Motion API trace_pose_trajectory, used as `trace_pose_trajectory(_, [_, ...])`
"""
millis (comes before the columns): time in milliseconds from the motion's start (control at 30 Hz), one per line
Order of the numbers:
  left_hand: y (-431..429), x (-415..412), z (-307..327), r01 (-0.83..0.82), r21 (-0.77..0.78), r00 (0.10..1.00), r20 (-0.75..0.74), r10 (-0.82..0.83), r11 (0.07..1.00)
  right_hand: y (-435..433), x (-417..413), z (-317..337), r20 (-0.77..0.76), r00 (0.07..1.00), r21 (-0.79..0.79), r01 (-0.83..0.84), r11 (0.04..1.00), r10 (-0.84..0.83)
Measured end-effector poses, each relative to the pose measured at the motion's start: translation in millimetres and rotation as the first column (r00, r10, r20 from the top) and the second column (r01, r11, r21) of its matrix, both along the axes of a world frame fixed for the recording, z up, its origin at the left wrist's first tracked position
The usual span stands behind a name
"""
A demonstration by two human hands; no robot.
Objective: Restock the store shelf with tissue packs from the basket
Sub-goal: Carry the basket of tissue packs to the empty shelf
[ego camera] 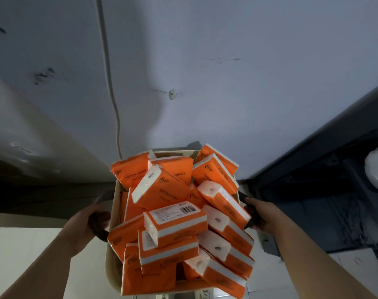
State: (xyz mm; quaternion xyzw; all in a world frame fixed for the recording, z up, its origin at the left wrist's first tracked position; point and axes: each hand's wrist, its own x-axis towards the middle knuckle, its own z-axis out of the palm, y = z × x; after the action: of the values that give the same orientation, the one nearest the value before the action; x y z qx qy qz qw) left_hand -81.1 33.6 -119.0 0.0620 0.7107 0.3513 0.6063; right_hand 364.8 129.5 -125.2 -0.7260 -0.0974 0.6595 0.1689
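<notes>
1. Fingers (91, 210) of your left hand (81, 226): curled round the dark loop handle (100, 230) on the left side of the basket, gripping it.
2. Fingers (251, 201) of your right hand (264, 215): wrapped over the matching dark right handle (249, 223), gripping it as well.
3. Cream rectangular plastic basket (113, 266): held between both hands, directly below the camera and in front of the wall.
4. Orange-and-white soft tissue packs (168, 192): heaped in the basket above its rim, lying at mixed angles. Several read "COTTON TISSUE".
5. One pack with a white barcode label (175, 219): lay on top near the middle of the heap, label side up.
6. Pale grey-blue scuffed wall (216, 61): stood behind the basket, with a thin white cable (113, 91) running down it to the far rim.
7. Dark metal frame (309, 190): stood just right of your right hand. I could not tell whether it was the shelf.
8. Pale floor (22, 255): lay under your left forearm.
</notes>
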Motion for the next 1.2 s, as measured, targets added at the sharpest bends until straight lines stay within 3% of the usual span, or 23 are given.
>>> trace_pose_trajectory(67, [3, 2, 6, -0.065, 0.1, 0.996, 0.067, 0.058, 0.993, -1, 4, 0, -0.166, 0.97, -0.012, 0.178, 0.984, -0.178])
trace_pose_trajectory(167, [10, 5, 14, -0.154, 0.185, 0.975, 0.187, 0.119, 0.971, -1, 4, 5, -0.36, 0.879, 0.002, 0.338, 0.941, -0.314])
trace_pose_trajectory(333, [14, 9, 19, -0.211, 0.216, 0.913, 0.393, 0.113, 0.953, -2, 2, 14, -0.477, 0.746, -0.048, 0.506, 0.861, -0.465])
trace_pose_trajectory(600, [13, 20, 28, -0.259, 0.221, 0.903, 0.402, 0.154, 0.94, -7, -1, 24, -0.537, 0.764, 0.038, 0.446, 0.894, -0.358])
trace_pose_trajectory(867, [6, 21, 33, -0.251, 0.241, 0.912, 0.383, 0.146, 0.937, -17, -8, 38, -0.486, 0.82, 0.104, 0.399, 0.911, -0.303])
trace_pose_trajectory(1200, [-5, 25, 67, -0.179, 0.277, 0.916, 0.397, 0.057, 0.944, -52, 2, 81, -0.51, 0.812, 0.133, 0.401, 0.907, -0.284])
